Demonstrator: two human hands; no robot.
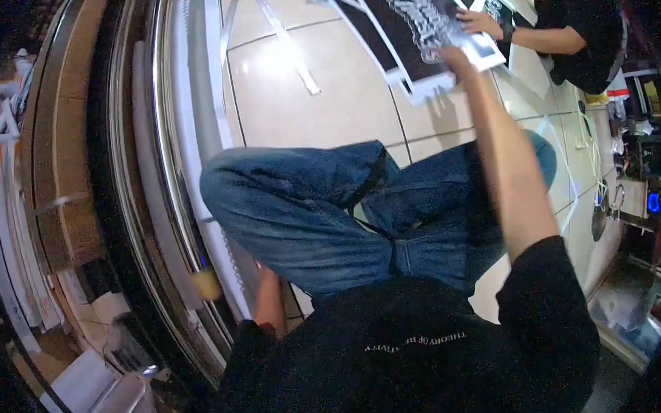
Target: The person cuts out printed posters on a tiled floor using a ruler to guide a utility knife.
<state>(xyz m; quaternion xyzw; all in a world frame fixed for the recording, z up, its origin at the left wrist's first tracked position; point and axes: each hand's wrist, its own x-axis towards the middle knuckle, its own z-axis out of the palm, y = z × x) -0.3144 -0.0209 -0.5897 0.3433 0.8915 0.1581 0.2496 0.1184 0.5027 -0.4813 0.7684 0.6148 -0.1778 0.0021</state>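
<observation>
My right arm is stretched forward, and my right hand, smeared by motion, overlaps the near edge of a black printed sheet with white borders and outlined white lettering. I cannot tell how its fingers are set. My left hand is low beside my left knee, near the long white roll, with its fingers hidden. Another person's hand rests on the right side of the same sheet. More black-and-white printed sheets lie under and beside it.
White offcut strips lie on the tiled floor. Long metal rails, rolls and cardboard boxes line the left. The other person sits at the upper right. White cables and shelving with equipment stand on the right.
</observation>
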